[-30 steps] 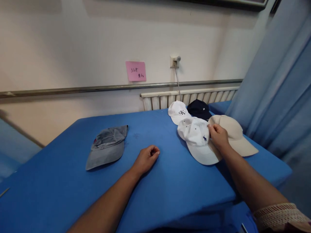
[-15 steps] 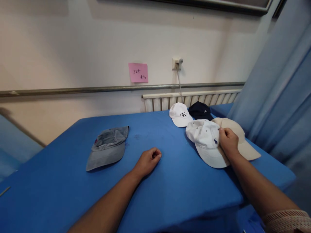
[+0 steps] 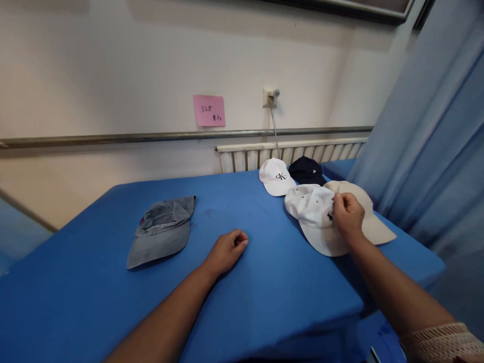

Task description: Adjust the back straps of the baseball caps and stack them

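Observation:
My right hand (image 3: 348,217) rests on a white cap with a small dark logo (image 3: 312,214) and pinches its crown with closed fingers. That cap lies partly over a beige cap (image 3: 368,214) at the table's right side. My left hand (image 3: 227,249) lies on the blue table (image 3: 227,302) near the middle, its fingers curled in with nothing in them. A grey cap (image 3: 162,229) lies flat to the left of it, a good way off.
Behind the held cap sit a white cap with black letters (image 3: 276,176) and a dark navy cap (image 3: 307,170). A blue curtain (image 3: 434,136) hangs at the right. A radiator (image 3: 287,154), a wall rail and a pink note (image 3: 209,110) are on the wall behind.
My right hand has drawn the white cap to the right, onto the beige cap. My left hand has stayed where it was. The view shifted slightly.

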The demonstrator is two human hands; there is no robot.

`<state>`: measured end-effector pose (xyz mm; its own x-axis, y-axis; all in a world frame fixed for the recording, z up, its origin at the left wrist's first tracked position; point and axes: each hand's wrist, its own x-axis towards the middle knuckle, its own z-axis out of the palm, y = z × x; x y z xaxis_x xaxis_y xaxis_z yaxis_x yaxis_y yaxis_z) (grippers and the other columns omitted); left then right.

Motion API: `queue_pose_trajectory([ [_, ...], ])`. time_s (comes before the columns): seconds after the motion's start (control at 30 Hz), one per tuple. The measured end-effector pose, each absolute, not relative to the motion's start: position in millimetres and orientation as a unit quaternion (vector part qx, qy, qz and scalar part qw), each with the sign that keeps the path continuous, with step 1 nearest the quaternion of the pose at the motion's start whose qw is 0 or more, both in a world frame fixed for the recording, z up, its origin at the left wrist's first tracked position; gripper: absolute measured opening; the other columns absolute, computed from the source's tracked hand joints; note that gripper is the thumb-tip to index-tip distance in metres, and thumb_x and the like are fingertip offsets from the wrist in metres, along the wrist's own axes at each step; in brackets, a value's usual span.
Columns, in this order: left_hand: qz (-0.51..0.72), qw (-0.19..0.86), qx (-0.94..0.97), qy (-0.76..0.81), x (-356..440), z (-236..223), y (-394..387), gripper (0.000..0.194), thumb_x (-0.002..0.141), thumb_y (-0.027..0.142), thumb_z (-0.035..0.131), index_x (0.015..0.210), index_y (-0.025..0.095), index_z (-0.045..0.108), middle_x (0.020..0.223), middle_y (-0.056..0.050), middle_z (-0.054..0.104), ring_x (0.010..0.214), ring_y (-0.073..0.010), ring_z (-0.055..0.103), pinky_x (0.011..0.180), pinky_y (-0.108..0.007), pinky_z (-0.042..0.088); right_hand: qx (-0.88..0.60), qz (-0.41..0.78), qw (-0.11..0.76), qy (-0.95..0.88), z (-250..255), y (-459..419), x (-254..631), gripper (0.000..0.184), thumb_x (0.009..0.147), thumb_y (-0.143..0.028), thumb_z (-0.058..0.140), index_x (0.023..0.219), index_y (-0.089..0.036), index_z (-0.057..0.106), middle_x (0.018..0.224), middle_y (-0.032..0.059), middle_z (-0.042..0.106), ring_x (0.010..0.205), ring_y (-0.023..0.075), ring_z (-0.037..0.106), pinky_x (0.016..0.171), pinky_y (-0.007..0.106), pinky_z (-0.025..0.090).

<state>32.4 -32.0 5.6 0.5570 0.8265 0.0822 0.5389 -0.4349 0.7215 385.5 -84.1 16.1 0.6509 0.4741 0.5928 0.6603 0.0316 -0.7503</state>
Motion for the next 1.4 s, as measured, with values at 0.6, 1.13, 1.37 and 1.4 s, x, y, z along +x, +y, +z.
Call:
queue_pose_trajectory([
  [0.6, 0.282, -0.01, 0.729, 0.624, -41.2, 24.9, 6.7, 0.031, 0.089, 0.029, 0.05, 0.113, 0.012, 0.061, 0.111, -0.016, 0.066, 0.105, -0.0274, 0.06, 0.094, -0.04, 0.043, -0.515, 0.381, 0.41, -0.649, -41.8, -30.8, 196.0, 0.027, 0.085, -0.042, 0.049, 0.068, -0.022, 0.05, 0.056, -0.0047, 0.05, 0.05, 0.0125, 0.049, 0.053, 0.025, 0.037],
  [1.13, 0.177, -0.042, 0.765, 0.618, -45.4, 21.3, 15.5, 0.026, 0.086, 0.02, 0.05, 0.101, 0.02, 0.071, 0.099, -0.012, 0.072, 0.097, -0.0286, 0.062, 0.09, -0.04, 0.043, -0.521, 0.365, 0.437, -0.637, -36.9, -28.9, 198.5, 0.019, 0.083, -0.037, 0.052, 0.072, -0.023, 0.055, 0.057, -0.0032, 0.057, 0.053, 0.0139, 0.052, 0.052, 0.025, 0.039],
  [1.37, 0.147, 0.097, 0.93, 0.324, 18.3, 19.6, -20.5, 0.022, 0.089, 0.016, 0.046, 0.093, 0.022, 0.067, 0.09, -0.005, 0.068, 0.091, -0.022, 0.057, 0.09, -0.037, 0.041, -0.569, 0.183, 0.615, -0.514, -24.9, -11.0, 228.0, 0.027, 0.08, -0.028, 0.052, 0.105, -0.02, 0.058, 0.106, 0.01, 0.063, 0.096, 0.022, 0.061, 0.079, 0.034, 0.05],
  [1.4, 0.139, 0.107, 0.935, 0.308, 21.2, 20.5, -23.9, 0.023, 0.088, 0.015, 0.046, 0.093, 0.022, 0.067, 0.088, -0.004, 0.068, 0.091, -0.0218, 0.057, 0.091, -0.037, 0.04, -0.573, 0.155, 0.615, -0.519, -24.2, -7.6, 234.4, 0.028, 0.079, -0.026, 0.053, 0.106, -0.02, 0.059, 0.112, 0.0113, 0.061, 0.104, 0.0234, 0.059, 0.084, 0.037, 0.05],
])
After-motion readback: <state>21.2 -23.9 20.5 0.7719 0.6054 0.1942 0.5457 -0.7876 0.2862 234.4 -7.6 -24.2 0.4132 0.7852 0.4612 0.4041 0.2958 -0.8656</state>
